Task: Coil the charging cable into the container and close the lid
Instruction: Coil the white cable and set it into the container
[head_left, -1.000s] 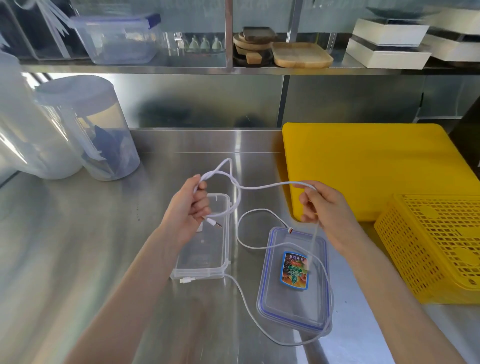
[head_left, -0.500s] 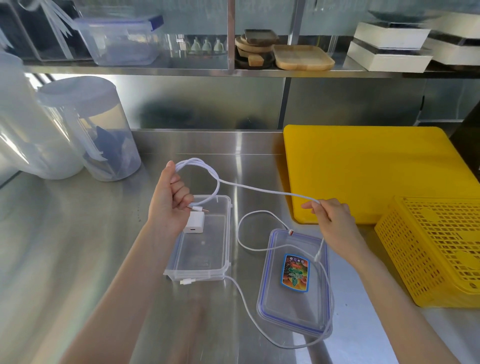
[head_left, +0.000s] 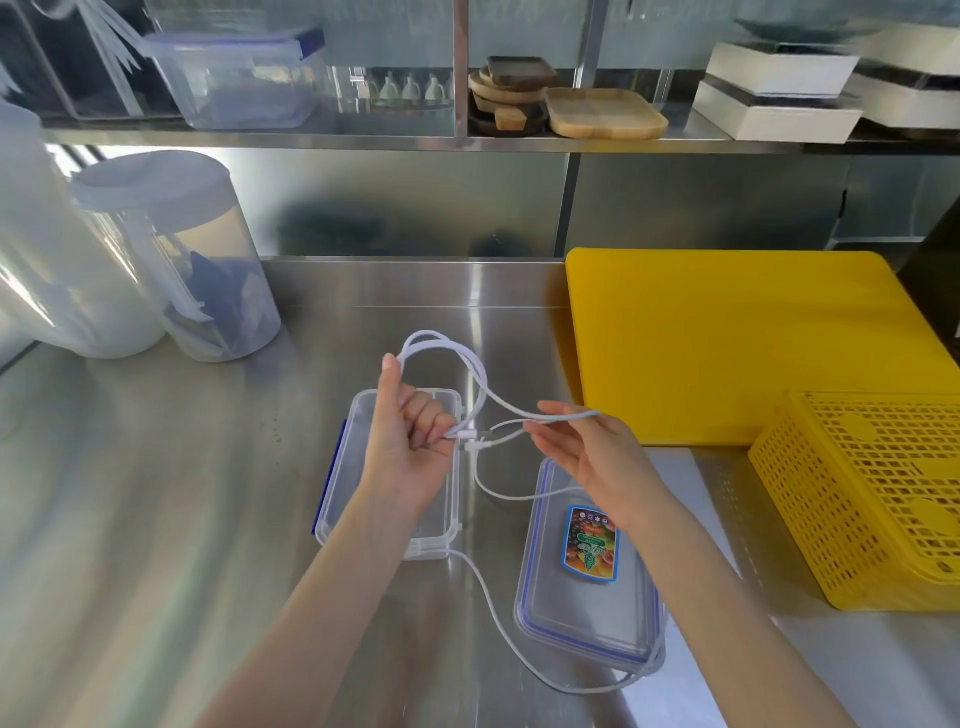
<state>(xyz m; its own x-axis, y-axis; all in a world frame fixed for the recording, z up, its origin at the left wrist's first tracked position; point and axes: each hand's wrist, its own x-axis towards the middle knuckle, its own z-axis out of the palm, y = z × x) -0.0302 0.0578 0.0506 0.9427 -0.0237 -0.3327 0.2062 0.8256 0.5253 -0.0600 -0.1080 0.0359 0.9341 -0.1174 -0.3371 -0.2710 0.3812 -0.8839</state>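
My left hand (head_left: 410, 441) hovers over the clear open container (head_left: 340, 478) and grips a small coil of the white charging cable (head_left: 470, 364), its loops arching above my fist. My right hand (head_left: 587, 457), palm up with fingers loosely bent, carries a strand of the same cable across its fingers. The rest of the cable trails down the steel counter and curves around the clear lid (head_left: 587, 608), which lies flat to the right of the container with a coloured sticker on it. My left forearm hides the inside of the container.
A yellow cutting board (head_left: 727, 343) lies at the back right and a yellow perforated basket (head_left: 872, 493) at the right edge. Tall clear canisters (head_left: 176, 260) stand at the left. A shelf behind holds a plastic box, wooden trays and white boxes.
My right hand has moved left toward my left hand, bringing the cable strand with it. The loops held in my left hand have grown, and the cable on the counter has shortened.
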